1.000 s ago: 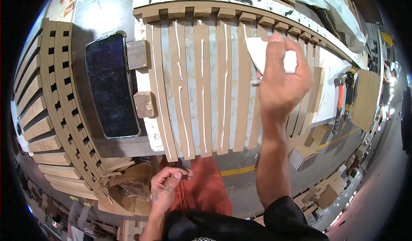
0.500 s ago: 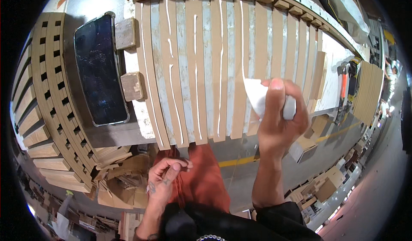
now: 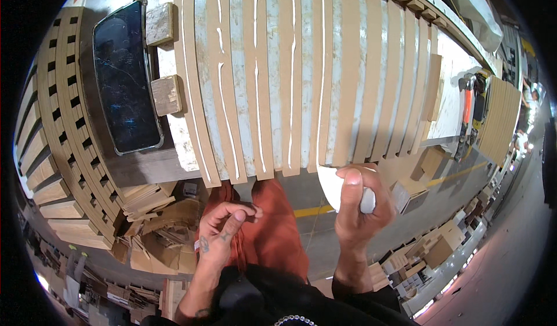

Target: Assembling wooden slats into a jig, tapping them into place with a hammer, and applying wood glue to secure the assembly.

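Note:
My right hand (image 3: 366,204) is closed round a white squeeze bottle (image 3: 331,188). Its pointed tip is at the near end of a flat tan wooden strip (image 3: 348,65) row, on the fifth strip from the left. A thin white glue line (image 3: 320,94) runs along that strip up to the tip. The strips to its left also carry white lines, one of them broken by gaps; those to the right are bare. My left hand (image 3: 223,228) hangs before the table edge, fingers curled toward the thumb, with nothing visible in it.
On the left lie a dark-screened phone (image 3: 126,79) and two small wooden blocks (image 3: 167,95). Beyond them stand slotted wooden pieces (image 3: 67,123). Tools with an orange handle (image 3: 467,105) lie at the right end, beside stacked boards (image 3: 500,111). Cardboard boxes (image 3: 411,193) stand below.
My right hand has drawn the bottle toward me to the strip's near end, lengthening the white line. My left hand stays curled in nearly the same place. The view has shifted slightly.

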`<state>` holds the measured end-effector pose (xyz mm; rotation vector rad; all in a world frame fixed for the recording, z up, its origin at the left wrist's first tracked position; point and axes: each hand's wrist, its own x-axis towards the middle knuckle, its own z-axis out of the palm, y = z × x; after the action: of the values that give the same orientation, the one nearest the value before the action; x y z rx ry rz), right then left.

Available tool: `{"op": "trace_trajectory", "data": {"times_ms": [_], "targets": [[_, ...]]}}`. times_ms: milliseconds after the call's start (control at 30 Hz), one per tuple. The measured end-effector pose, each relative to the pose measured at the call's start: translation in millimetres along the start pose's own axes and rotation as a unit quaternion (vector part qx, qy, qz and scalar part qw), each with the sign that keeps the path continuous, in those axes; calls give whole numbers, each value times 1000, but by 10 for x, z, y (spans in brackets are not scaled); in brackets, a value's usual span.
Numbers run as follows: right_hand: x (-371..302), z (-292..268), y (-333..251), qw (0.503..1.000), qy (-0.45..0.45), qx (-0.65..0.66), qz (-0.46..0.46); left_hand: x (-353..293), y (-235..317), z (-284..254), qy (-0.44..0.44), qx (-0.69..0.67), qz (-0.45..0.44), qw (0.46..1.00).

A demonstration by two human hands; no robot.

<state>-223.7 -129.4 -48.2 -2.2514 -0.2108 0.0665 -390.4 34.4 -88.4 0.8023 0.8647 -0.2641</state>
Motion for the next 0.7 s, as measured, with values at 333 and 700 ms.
{"op": "trace_trajectory", "data": {"times_ms": [333,700], "targets": [[984,237,-7,973,129,149,117,-27,64,56,33,10,8,999],[1798,646,7,974,179,138,1,19,66,-6,17,22,27,999]]}}
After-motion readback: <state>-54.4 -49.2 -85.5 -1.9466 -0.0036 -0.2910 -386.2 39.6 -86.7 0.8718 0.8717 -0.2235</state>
